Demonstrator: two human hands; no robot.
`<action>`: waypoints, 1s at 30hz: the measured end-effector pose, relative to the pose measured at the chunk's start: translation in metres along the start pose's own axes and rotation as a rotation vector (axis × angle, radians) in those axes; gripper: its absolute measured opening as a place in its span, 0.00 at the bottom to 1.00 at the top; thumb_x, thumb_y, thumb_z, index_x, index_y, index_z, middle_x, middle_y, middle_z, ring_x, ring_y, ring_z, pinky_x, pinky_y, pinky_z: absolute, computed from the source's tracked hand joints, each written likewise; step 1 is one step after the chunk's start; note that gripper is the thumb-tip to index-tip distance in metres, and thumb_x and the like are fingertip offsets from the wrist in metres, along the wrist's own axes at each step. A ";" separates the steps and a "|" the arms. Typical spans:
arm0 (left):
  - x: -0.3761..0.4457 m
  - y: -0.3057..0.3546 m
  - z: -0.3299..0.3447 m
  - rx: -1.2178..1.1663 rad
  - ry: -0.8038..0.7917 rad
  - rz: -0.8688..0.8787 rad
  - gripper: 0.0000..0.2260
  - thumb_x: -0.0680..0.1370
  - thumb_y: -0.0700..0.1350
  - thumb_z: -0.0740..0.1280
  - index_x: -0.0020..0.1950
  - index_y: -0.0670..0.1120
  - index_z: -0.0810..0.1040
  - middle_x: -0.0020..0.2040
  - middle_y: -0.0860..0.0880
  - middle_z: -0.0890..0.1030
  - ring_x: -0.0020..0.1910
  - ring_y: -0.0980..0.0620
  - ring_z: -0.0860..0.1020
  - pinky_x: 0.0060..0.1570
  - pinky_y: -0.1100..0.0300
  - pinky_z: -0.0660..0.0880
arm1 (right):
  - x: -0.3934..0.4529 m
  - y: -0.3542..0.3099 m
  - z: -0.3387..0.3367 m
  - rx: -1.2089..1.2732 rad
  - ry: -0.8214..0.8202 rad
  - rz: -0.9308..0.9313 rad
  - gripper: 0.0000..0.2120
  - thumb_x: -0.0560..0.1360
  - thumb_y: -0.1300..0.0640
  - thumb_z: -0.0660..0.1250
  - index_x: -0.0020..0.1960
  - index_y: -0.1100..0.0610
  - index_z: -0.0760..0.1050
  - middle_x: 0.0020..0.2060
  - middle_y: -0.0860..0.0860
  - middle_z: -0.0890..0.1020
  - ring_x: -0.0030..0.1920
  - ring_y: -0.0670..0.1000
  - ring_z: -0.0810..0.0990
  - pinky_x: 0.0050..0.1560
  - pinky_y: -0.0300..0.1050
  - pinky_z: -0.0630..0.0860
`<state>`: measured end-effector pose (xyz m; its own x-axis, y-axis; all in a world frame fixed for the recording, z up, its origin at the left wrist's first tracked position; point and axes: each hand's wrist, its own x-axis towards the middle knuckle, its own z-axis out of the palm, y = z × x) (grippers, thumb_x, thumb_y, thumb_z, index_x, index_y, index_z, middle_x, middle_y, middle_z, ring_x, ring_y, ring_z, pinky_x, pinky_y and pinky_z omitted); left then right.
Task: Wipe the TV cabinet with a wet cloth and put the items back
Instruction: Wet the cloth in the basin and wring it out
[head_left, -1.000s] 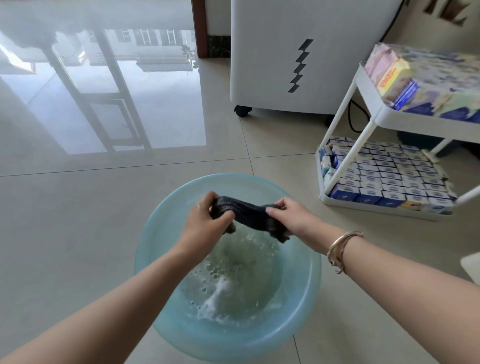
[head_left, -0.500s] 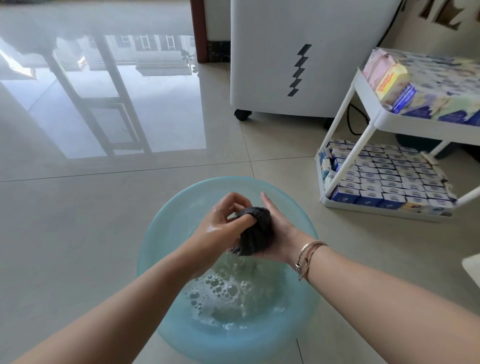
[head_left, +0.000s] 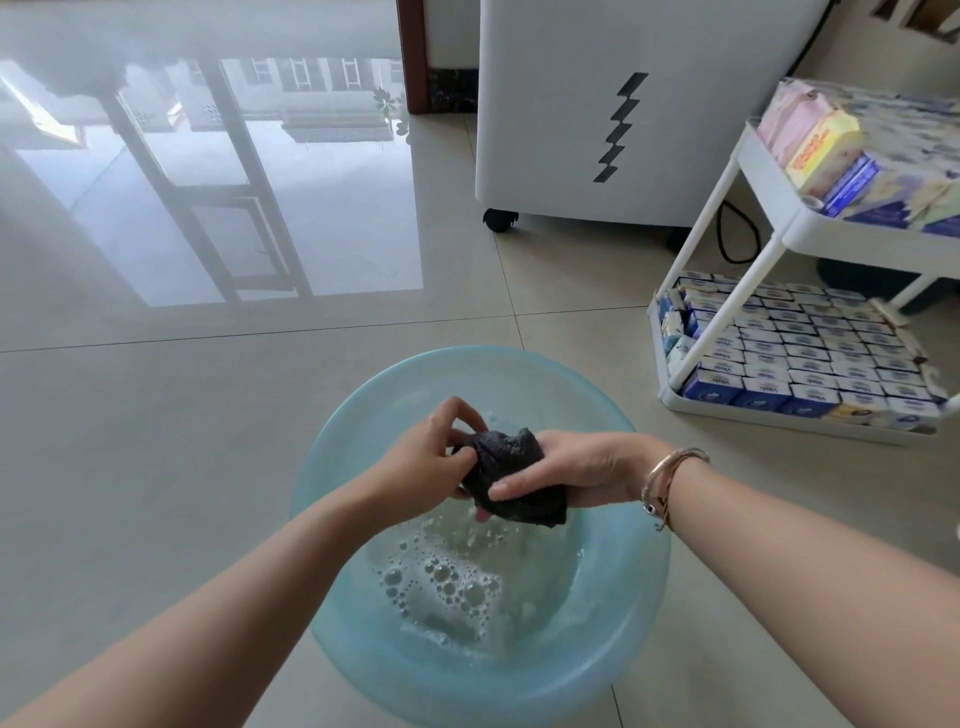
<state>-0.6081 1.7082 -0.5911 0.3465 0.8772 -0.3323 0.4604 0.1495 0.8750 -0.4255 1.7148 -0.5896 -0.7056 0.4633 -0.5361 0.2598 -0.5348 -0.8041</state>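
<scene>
Two hands wring one dark cloth over a basin.
We see the left hand (head_left: 421, 457) and right hand (head_left: 576, 470) clamped on the bunched, nubbly black cloth (head_left: 511, 475) above the round translucent blue basin (head_left: 631, 608) of bubbly water.

Glossy beige tiled floor (head_left: 156, 441) reflecting window light; white wheeled appliance (head_left: 597, 114) standing beside white shelf cart (head_left: 779, 244) holding boxes.

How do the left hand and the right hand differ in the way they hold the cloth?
The left hand pinches the cloth at its upper left edge with thumb and curled fingers; the right hand wraps round its bulk, thumb across the front. The right wrist wears bracelets; the left wrist is bare. Both hold the cloth above the basin.
</scene>
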 end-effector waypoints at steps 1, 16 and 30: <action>0.000 0.000 0.001 0.038 -0.009 0.018 0.11 0.76 0.34 0.57 0.53 0.47 0.71 0.52 0.43 0.80 0.47 0.44 0.82 0.46 0.47 0.81 | 0.000 0.000 0.000 -0.039 -0.003 0.023 0.13 0.78 0.66 0.63 0.62 0.60 0.72 0.52 0.58 0.80 0.54 0.52 0.79 0.50 0.39 0.77; 0.000 0.030 -0.001 -0.077 0.031 0.360 0.15 0.67 0.35 0.57 0.46 0.46 0.79 0.45 0.45 0.82 0.44 0.54 0.80 0.47 0.68 0.72 | 0.012 0.037 -0.013 0.707 0.064 0.091 0.53 0.61 0.18 0.47 0.70 0.54 0.69 0.67 0.66 0.70 0.67 0.71 0.68 0.65 0.74 0.59; 0.008 0.008 -0.005 0.371 -0.008 0.339 0.15 0.68 0.33 0.63 0.48 0.49 0.80 0.46 0.50 0.78 0.45 0.53 0.76 0.44 0.63 0.73 | 0.016 0.022 0.003 0.182 0.058 0.027 0.18 0.65 0.60 0.78 0.50 0.56 0.73 0.43 0.51 0.77 0.42 0.44 0.78 0.40 0.35 0.75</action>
<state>-0.6060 1.7185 -0.5851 0.5321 0.8449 -0.0551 0.5804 -0.3166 0.7503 -0.4331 1.7085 -0.6153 -0.6594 0.4843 -0.5750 0.1511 -0.6639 -0.7324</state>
